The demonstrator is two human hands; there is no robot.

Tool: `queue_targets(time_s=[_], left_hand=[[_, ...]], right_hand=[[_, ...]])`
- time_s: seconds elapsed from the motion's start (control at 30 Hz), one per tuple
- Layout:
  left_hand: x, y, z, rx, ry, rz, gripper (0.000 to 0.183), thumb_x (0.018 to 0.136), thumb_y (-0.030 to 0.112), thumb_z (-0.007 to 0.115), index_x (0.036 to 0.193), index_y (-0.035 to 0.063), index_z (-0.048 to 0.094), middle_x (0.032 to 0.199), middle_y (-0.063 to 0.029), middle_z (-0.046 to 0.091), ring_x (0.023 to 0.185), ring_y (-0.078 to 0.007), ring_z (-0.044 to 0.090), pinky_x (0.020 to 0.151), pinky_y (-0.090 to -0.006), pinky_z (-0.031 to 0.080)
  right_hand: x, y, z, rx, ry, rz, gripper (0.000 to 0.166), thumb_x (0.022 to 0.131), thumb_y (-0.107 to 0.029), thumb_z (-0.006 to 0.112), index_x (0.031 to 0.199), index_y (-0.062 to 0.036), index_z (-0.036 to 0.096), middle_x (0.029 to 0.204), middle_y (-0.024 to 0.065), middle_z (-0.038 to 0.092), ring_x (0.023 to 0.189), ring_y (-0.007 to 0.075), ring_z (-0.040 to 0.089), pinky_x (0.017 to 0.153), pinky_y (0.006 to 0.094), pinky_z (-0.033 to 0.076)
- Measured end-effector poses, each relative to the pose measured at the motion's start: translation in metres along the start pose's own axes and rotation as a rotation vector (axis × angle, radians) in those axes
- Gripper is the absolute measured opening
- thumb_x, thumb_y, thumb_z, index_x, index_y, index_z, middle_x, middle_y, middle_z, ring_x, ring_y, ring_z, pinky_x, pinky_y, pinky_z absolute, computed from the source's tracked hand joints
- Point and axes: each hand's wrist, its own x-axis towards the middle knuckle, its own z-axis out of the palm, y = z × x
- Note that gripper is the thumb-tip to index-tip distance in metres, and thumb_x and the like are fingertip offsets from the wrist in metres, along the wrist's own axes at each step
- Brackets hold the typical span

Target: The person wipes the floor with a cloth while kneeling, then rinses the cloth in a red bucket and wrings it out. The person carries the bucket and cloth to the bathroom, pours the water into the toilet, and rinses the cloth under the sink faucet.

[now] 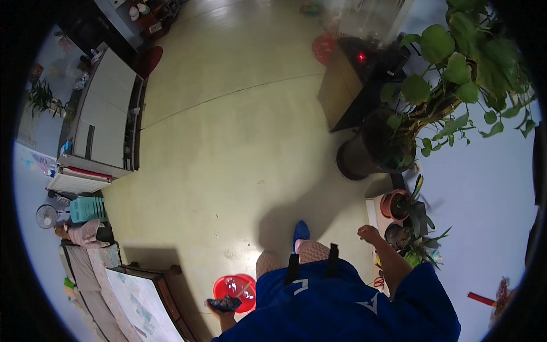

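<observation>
My left hand (220, 314), low in the view, holds a dark, crumpled cloth-like bundle (225, 304). Just beside and partly behind the bundle is a red plastic basin (220, 284) with shiny contents and a thin light stick (244, 289) slanting across it. Whether my hand also touches the basin's rim, I cannot tell. My right hand (370, 234) hangs out to the side with its fingers curled, and nothing shows in it. Closest to that hand are a low ledge (371, 213) and a terracotta pot (388, 206) holding a plant.
A large black planter (363, 149) with a trailing leafy plant (459, 68) stands ahead on the right, beside a dark cabinet (342, 85). On the left are a low cabinet (107, 107), turquoise stacked stools (86, 209), a sofa (81, 267) and a glass-topped table (141, 303). Debris specks the floor (222, 171).
</observation>
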Motion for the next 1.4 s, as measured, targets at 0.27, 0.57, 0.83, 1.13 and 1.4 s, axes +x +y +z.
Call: queue_targets(time_s=[0.27, 0.57, 0.83, 1.13, 1.4], left_hand=[[0.070, -0.027, 0.212, 0.077, -0.323, -0.019, 0.048, 0.077, 0.060, 0.058, 0.085, 0.0132, 0.054, 0.074, -0.0082, 0.060, 0.068, -0.0309, 0.061, 0.068, -0.0487, 0.053], [0.171, -0.085, 0.538, 0.310, -0.430, -0.087, 0.043, 0.078, 0.037, 0.071, 0.111, 0.0145, 0.054, 0.100, -0.0057, 0.059, 0.092, -0.0242, 0.059, 0.079, -0.0438, 0.052], [0.169, -0.130, 0.859, 0.588, -0.649, -0.283, 0.029, 0.084, 0.030, 0.066, 0.106, 0.0120, 0.057, 0.088, -0.0020, 0.063, 0.078, -0.0171, 0.062, 0.073, -0.0332, 0.053], [0.154, -0.188, 1.199, 0.804, -0.858, -0.229, 0.050, 0.084, 0.030, 0.066, 0.123, 0.0041, 0.050, 0.114, -0.0095, 0.061, 0.103, -0.0220, 0.060, 0.089, -0.0382, 0.050], [0.167, -0.249, 1.453, 1.004, -0.949, -0.319, 0.043, 0.083, 0.027, 0.067, 0.118, 0.0046, 0.055, 0.108, -0.0071, 0.063, 0.097, -0.0191, 0.062, 0.086, -0.0362, 0.050]], right_hand=[[0.130, -0.086, -0.065, -0.047, 0.055, -0.262, 0.033, 0.079, -0.027, 0.064, 0.103, -0.0038, 0.063, 0.084, 0.0099, 0.069, 0.072, 0.0179, 0.067, 0.068, 0.0311, 0.052], [0.227, -0.188, -0.165, -0.044, 0.167, -0.277, 0.042, 0.078, -0.042, 0.064, 0.105, -0.0097, 0.064, 0.099, 0.0084, 0.067, 0.095, 0.0245, 0.063, 0.080, 0.0351, 0.049], [0.296, -0.331, -0.241, 0.163, -0.016, -0.213, 0.043, 0.081, -0.033, 0.064, 0.116, -0.0077, 0.060, 0.104, 0.0121, 0.066, 0.095, 0.0221, 0.064, 0.081, 0.0340, 0.050], [0.437, -0.536, -0.427, 0.409, -0.016, -0.545, 0.035, 0.088, -0.022, 0.060, 0.119, -0.0055, 0.056, 0.108, 0.0118, 0.064, 0.096, 0.0196, 0.062, 0.085, 0.0317, 0.048], [0.557, -0.647, -0.572, 0.617, 0.028, -0.475, 0.034, 0.087, -0.018, 0.062, 0.118, -0.0040, 0.057, 0.108, 0.0086, 0.063, 0.095, 0.0161, 0.061, 0.085, 0.0302, 0.049]])
